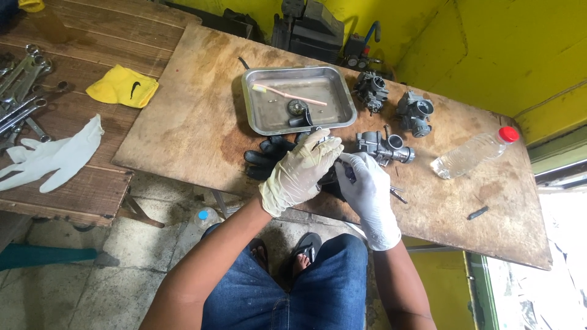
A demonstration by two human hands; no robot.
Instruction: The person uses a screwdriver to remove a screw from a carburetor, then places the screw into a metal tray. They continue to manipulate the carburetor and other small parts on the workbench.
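Note:
My left hand [304, 169], in a cream glove, and my right hand [367, 186], in a white glove, meet just above the near edge of a plywood board [183, 122]. Both close around a small dark part [335, 176] that is mostly hidden between the fingers. A grey carburetor [384, 146] lies on the board right behind my right hand. A black glove [269, 156] lies under and beyond my left hand. A metal tray [257, 104] holding a pink toothbrush [287, 94] and a small round part [298, 108] stands farther back.
Two more carburetors [372, 90] [414, 113] sit behind the tray's right side. A clear bottle with a red cap [474, 153] lies at the right. On the wooden table at left are a white glove [55, 156], a yellow cloth [122, 85] and several wrenches [21, 91].

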